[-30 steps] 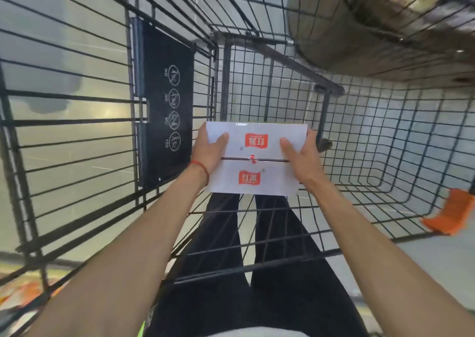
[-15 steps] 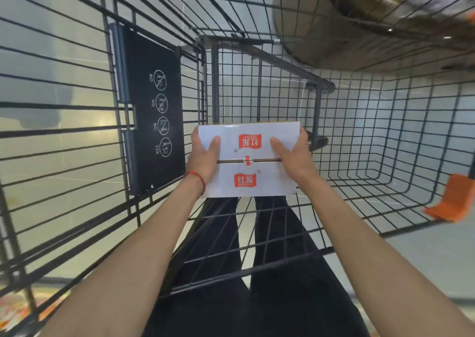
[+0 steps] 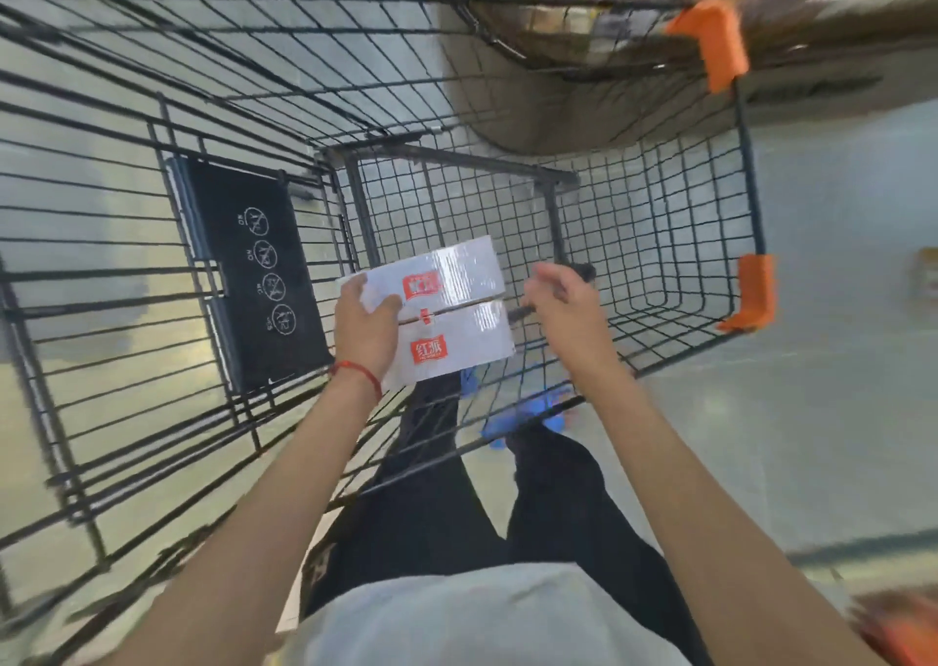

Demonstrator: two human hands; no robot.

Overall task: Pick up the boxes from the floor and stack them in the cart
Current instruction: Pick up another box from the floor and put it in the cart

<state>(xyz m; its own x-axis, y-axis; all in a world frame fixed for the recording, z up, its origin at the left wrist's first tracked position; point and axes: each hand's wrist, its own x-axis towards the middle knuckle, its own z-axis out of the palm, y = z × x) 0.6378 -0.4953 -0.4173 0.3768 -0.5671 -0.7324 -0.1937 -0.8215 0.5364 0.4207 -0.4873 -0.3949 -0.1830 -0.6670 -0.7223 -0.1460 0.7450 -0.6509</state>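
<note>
Left grip point(image 3: 365, 328) is clamping the left edge of the glossy box point(image 3: 457, 320) one-handed, right grip point(image 3: 563, 310) hanging loosely curled and empty beside it, so the box is probably handling light, stiff and slippery, safest by both side edges.

left grip point(image 3: 366, 321) holds the white box point(image 3: 454, 333) inside the wire cart point(image 3: 749, 168); right grip point(image 3: 564, 312) hangs loose just beside it.

1. Box point(image 3: 457, 320): white carton with a red label on each top flap, flaps closed along a middle seam, slightly tilted, inside the wire basket.
2. Cart point(image 3: 747, 168): black wire mesh, orange corner guards.
</note>
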